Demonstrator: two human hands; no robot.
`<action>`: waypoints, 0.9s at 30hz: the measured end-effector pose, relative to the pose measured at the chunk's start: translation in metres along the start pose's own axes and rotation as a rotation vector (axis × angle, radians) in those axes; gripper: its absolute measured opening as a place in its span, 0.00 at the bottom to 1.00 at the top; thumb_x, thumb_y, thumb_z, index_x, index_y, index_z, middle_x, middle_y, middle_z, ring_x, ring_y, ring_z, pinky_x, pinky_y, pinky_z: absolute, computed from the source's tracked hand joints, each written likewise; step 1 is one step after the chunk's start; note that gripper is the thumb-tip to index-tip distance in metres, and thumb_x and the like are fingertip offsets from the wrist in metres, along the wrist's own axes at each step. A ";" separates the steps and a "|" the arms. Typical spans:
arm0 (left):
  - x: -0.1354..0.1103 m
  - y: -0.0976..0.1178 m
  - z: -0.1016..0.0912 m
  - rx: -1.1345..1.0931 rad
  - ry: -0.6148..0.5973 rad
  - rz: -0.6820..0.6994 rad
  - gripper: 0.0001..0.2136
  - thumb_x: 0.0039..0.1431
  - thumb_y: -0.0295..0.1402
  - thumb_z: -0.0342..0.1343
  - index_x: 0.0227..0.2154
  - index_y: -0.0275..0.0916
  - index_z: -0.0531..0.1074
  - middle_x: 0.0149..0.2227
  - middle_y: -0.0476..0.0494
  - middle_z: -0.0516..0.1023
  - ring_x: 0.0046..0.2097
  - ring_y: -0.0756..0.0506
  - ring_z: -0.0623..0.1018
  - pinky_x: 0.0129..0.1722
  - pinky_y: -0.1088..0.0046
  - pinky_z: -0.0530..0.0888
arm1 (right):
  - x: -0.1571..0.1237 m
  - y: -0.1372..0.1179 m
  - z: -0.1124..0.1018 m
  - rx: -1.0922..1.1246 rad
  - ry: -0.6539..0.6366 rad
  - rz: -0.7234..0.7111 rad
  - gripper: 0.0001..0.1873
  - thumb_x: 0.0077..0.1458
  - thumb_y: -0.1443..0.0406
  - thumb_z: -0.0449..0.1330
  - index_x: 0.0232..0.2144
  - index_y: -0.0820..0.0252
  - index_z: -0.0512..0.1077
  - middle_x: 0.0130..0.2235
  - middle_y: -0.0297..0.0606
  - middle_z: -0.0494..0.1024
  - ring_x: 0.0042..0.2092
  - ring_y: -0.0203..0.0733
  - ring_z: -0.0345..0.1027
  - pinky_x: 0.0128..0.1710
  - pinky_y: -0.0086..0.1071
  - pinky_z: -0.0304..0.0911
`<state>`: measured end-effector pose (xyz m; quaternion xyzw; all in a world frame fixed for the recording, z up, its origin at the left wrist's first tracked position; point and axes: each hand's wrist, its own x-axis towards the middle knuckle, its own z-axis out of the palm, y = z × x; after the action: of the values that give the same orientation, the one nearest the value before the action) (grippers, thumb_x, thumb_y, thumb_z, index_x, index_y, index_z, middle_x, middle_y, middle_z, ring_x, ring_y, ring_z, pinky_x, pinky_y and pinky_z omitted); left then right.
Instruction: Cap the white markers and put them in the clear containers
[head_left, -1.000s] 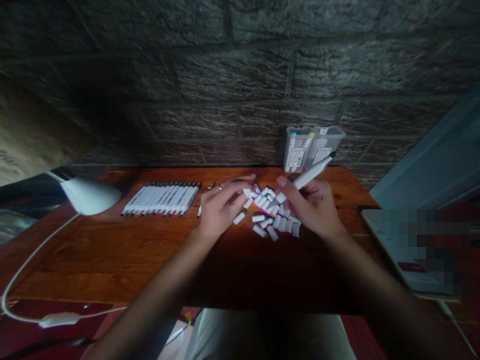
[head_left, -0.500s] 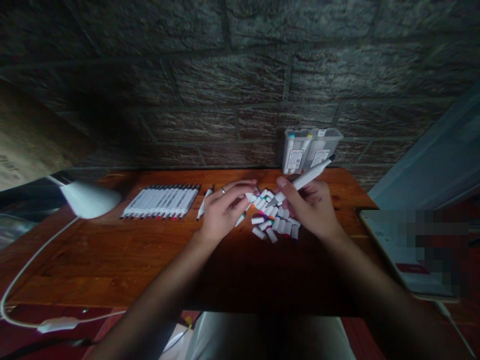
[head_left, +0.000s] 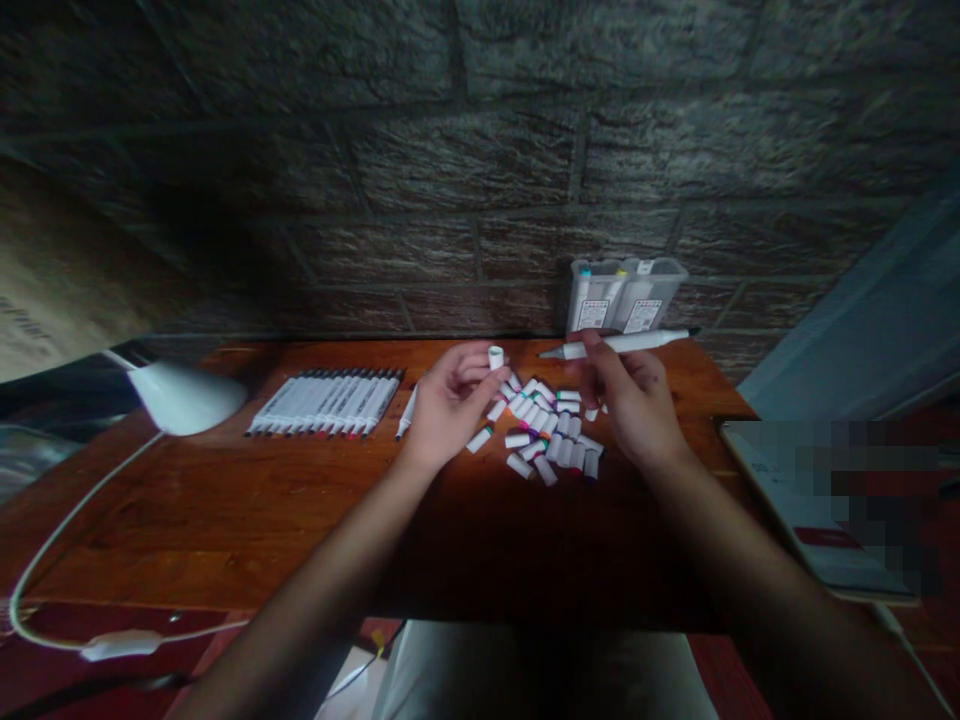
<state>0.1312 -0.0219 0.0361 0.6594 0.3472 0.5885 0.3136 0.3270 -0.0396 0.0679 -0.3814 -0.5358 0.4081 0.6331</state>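
Note:
Between the thumb and fingers of my left hand (head_left: pixel 450 408) is a white marker cap (head_left: pixel 496 357), its open end turned up. My right hand (head_left: pixel 634 395) grips a white marker (head_left: pixel 637 341), held nearly level, with its uncapped grey tip pointing left toward the cap. Cap and tip are apart. Below and between my hands lies a loose pile of white caps (head_left: pixel 555 425) with coloured ends. Left of my left hand, a single marker (head_left: pixel 406 415) lies partly hidden behind it. Farther left is a neat row of white markers (head_left: pixel 326 403).
Against the brick wall (head_left: pixel 517 150) stands a clear plastic case (head_left: pixel 660 290) with a few markers inside. A white lamp base (head_left: pixel 187 398) with a cord is on the left of the wooden table (head_left: pixel 225 520). A flat pale device (head_left: pixel 795 500) sits at the right edge.
My right hand has raised the marker and turned it flatter, away from the cap pile. My left hand has tipped the cap so its opening faces up.

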 end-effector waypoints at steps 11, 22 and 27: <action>-0.003 0.009 0.004 -0.023 -0.229 0.023 0.11 0.60 0.38 0.60 0.41 0.37 0.74 0.41 0.40 0.84 0.39 0.45 0.83 0.33 0.71 0.81 | 0.001 0.003 0.000 0.084 -0.033 0.050 0.22 0.56 0.47 0.61 0.23 0.58 0.73 0.19 0.31 0.70 0.17 0.29 0.54 0.15 0.28 0.49; -0.007 0.008 0.005 -0.068 -0.237 -0.023 0.12 0.58 0.35 0.62 0.43 0.36 0.75 0.42 0.37 0.83 0.43 0.44 0.83 0.39 0.69 0.81 | 0.003 0.001 -0.001 0.088 0.017 0.025 0.23 0.56 0.47 0.61 0.21 0.58 0.70 0.20 0.31 0.70 0.16 0.28 0.53 0.14 0.26 0.48; -0.008 0.011 0.006 -0.087 -0.267 -0.056 0.13 0.59 0.36 0.61 0.44 0.35 0.75 0.44 0.37 0.83 0.44 0.43 0.82 0.41 0.68 0.80 | 0.000 -0.002 0.000 0.050 0.058 -0.001 0.20 0.55 0.49 0.62 0.29 0.60 0.76 0.21 0.31 0.72 0.17 0.28 0.55 0.14 0.26 0.50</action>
<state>0.1372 -0.0345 0.0403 0.7078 0.2946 0.5009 0.4015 0.3273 -0.0401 0.0702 -0.3769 -0.5070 0.4097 0.6581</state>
